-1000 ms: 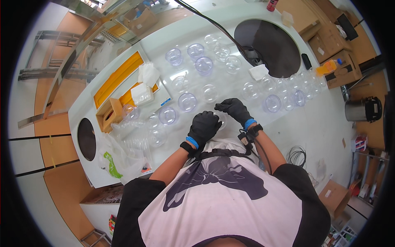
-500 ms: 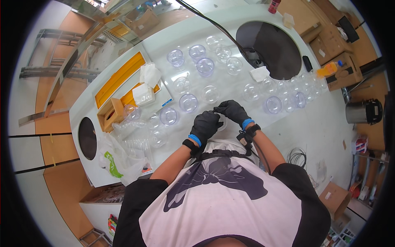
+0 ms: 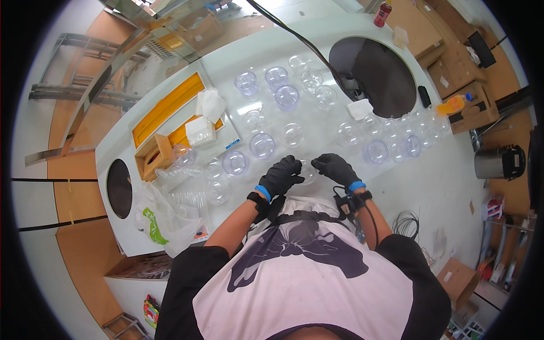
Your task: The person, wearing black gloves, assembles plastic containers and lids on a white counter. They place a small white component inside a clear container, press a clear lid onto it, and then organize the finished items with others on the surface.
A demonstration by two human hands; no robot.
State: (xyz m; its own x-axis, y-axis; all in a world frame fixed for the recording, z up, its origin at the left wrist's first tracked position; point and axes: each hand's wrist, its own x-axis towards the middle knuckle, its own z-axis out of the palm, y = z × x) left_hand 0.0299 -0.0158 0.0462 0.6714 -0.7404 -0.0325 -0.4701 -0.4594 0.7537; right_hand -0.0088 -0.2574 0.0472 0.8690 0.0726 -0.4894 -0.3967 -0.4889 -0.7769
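Observation:
In front of my body, at the near edge of the white table [image 3: 317,122], a clear round plastic ball [image 3: 307,173] sits between my hands. Black gloves cover both. My left hand [image 3: 281,176] curls its fingers against the ball's left side. On the other side, my right hand [image 3: 338,169] has its fingertips pinched together at the ball's upper right edge; whatever is in that pinch is too small to make out. Just beyond lie another clear ball [image 3: 293,135] and a purple-tinted clear dish [image 3: 262,145].
More clear rounds [image 3: 286,97] stand farther back, and a cluster [image 3: 391,136] lies at the right. To the left are a wooden tissue box [image 3: 154,157], white tissues [image 3: 200,131] and a plastic bag [image 3: 170,221]. A black cable [image 3: 294,37] crosses above a dark round opening [image 3: 391,73].
My hands have drawn apart, the right one moving right and slightly down. More of the clear ball between them now shows. The whole view has shifted slightly.

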